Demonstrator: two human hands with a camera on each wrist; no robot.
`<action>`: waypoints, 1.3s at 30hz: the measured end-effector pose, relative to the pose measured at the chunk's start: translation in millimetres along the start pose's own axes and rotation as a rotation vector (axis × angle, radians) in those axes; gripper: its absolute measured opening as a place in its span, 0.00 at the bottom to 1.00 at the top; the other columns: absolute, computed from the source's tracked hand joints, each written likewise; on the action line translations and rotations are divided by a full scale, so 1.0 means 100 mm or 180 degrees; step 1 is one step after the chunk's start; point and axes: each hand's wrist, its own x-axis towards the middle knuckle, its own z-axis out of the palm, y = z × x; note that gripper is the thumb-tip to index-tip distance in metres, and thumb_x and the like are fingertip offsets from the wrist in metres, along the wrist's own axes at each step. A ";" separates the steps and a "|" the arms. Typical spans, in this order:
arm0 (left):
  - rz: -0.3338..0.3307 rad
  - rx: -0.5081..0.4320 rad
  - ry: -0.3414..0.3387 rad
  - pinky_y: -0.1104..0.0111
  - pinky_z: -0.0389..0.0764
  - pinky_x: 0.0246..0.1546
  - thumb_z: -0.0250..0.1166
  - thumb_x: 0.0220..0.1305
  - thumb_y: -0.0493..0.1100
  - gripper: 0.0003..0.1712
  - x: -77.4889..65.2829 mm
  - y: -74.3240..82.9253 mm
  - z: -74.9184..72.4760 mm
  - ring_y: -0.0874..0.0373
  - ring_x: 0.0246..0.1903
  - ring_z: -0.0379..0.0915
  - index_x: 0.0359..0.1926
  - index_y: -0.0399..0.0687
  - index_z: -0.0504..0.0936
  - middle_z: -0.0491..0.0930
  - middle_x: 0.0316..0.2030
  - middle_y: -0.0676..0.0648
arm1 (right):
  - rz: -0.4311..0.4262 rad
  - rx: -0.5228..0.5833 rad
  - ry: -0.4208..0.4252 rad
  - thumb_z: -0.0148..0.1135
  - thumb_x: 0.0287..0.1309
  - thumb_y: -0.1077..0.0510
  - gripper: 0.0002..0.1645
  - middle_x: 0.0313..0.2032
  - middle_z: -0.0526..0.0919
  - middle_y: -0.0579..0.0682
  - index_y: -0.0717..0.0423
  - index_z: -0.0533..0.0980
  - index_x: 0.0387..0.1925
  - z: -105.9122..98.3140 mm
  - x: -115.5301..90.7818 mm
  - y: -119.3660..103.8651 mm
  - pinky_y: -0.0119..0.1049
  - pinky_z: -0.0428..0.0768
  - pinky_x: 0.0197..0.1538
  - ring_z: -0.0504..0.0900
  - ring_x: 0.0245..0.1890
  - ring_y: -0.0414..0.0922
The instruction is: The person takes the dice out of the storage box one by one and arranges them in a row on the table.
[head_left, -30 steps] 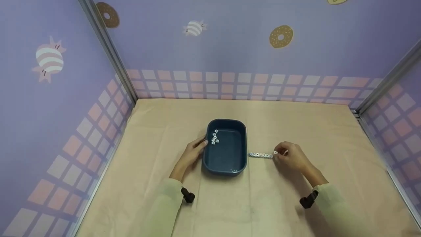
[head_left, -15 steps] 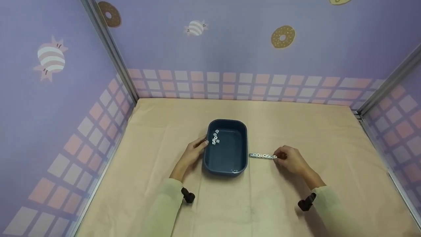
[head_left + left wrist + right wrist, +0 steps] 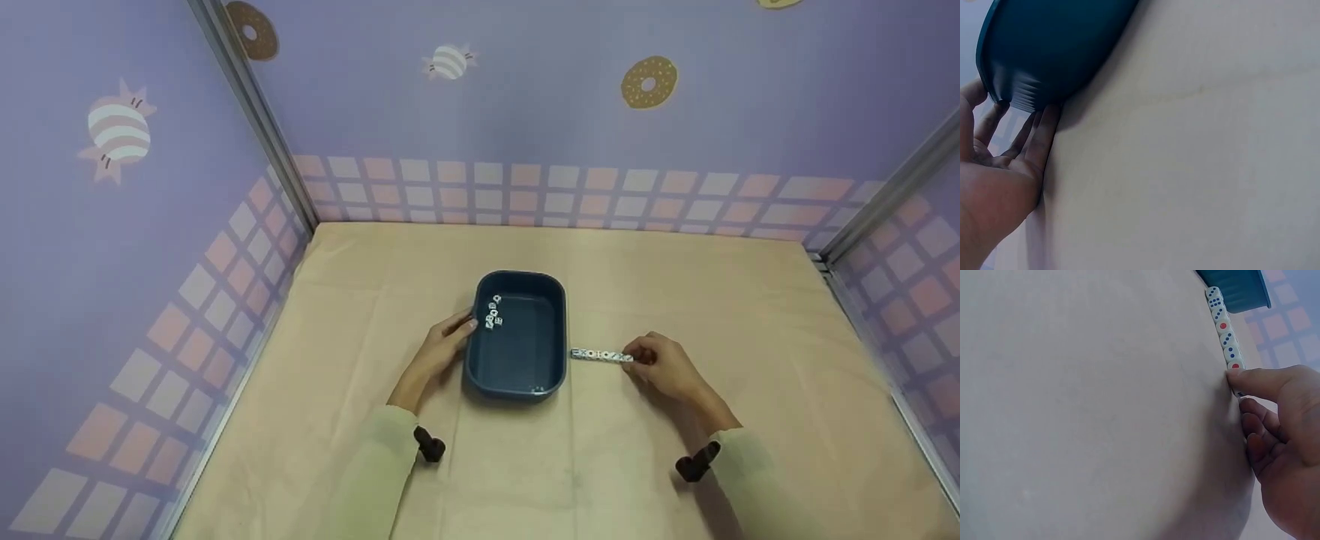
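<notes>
My left hand (image 3: 437, 351) grips the left wall of a dark blue rectangular bin (image 3: 519, 356), thumb at the rim and fingers along the outside. Several white dice (image 3: 492, 315) lie inside against that wall. To the right of the bin, a straight row of white dice (image 3: 1224, 329) with blue and red pips runs across the cloth. At its right end my right hand (image 3: 666, 365) pinches the last die (image 3: 1239, 393), thumb tip on the row; the fingers partly hide this die. In the left wrist view, fingers of the left hand (image 3: 1005, 174) touch the bin's underside edge.
A beige cloth (image 3: 517, 465) with creases covers the table. Purple patterned walls (image 3: 525, 112) stand at the back and both sides, with metal posts (image 3: 259, 112) at the corners. A small black device (image 3: 429, 445) sits at each sleeve cuff.
My right hand has come down slightly with a die, which now sits in line at the row's right end. The left hand and the bin have stayed put.
</notes>
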 end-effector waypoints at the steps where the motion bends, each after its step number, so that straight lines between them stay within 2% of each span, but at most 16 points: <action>1: 0.0002 -0.0011 0.0005 0.53 0.67 0.75 0.62 0.80 0.53 0.31 0.00 -0.01 0.00 0.44 0.76 0.63 0.77 0.50 0.72 0.67 0.77 0.43 | 0.0002 0.0001 0.0002 0.74 0.64 0.65 0.10 0.39 0.80 0.51 0.57 0.86 0.46 0.00 0.00 0.01 0.33 0.74 0.38 0.74 0.37 0.47; 8: 0.0022 -0.0085 -0.0016 0.53 0.71 0.73 0.62 0.80 0.52 0.31 0.01 -0.03 0.01 0.44 0.74 0.67 0.78 0.49 0.72 0.68 0.77 0.43 | 0.0011 0.0054 0.0027 0.74 0.64 0.65 0.10 0.39 0.80 0.52 0.56 0.86 0.47 0.01 0.00 0.04 0.33 0.73 0.38 0.74 0.37 0.48; 18: 0.0060 -0.0057 0.0008 0.51 0.65 0.76 0.63 0.79 0.52 0.31 0.00 -0.04 -0.01 0.44 0.76 0.63 0.77 0.49 0.73 0.69 0.76 0.43 | 0.0016 0.0082 0.0077 0.73 0.65 0.64 0.10 0.40 0.80 0.51 0.55 0.86 0.47 0.05 -0.03 0.06 0.33 0.72 0.38 0.73 0.38 0.47; 26: -0.0035 -0.0043 -0.0048 0.51 0.66 0.75 0.62 0.79 0.55 0.33 0.01 -0.03 0.00 0.43 0.77 0.61 0.78 0.52 0.71 0.66 0.78 0.43 | 0.0071 0.0139 -0.0169 0.75 0.65 0.61 0.17 0.43 0.81 0.53 0.58 0.83 0.54 -0.08 -0.01 -0.04 0.35 0.76 0.41 0.76 0.40 0.49; 28: -0.0059 -0.0039 -0.0030 0.51 0.67 0.75 0.63 0.79 0.55 0.33 0.02 -0.03 0.00 0.43 0.77 0.62 0.78 0.52 0.71 0.67 0.78 0.43 | 0.0030 0.0156 -0.0084 0.74 0.66 0.60 0.19 0.43 0.83 0.54 0.61 0.81 0.56 -0.11 0.03 -0.12 0.35 0.78 0.43 0.79 0.41 0.50; 32: -0.0055 -0.0022 0.0027 0.50 0.68 0.74 0.63 0.79 0.55 0.33 0.01 -0.02 0.00 0.43 0.76 0.62 0.78 0.50 0.72 0.67 0.77 0.42 | -0.0265 0.0264 0.0352 0.73 0.68 0.60 0.19 0.43 0.84 0.55 0.65 0.81 0.55 -0.08 0.21 -0.40 0.37 0.82 0.47 0.82 0.43 0.51; 35: -0.0040 -0.0016 0.0037 0.51 0.67 0.75 0.63 0.79 0.54 0.32 0.01 -0.02 0.00 0.44 0.76 0.62 0.77 0.50 0.72 0.68 0.77 0.43 | -0.0534 0.0456 0.0592 0.73 0.67 0.60 0.16 0.42 0.86 0.54 0.63 0.83 0.52 0.05 0.40 -0.71 0.40 0.83 0.46 0.83 0.43 0.51; 39: -0.0010 -0.0013 0.0021 0.52 0.65 0.76 0.63 0.79 0.54 0.32 0.01 -0.02 0.01 0.45 0.77 0.61 0.77 0.50 0.72 0.69 0.76 0.43 | -0.0788 0.0640 0.0578 0.75 0.65 0.61 0.15 0.42 0.87 0.52 0.63 0.84 0.50 0.34 0.65 -1.12 0.44 0.84 0.44 0.84 0.43 0.49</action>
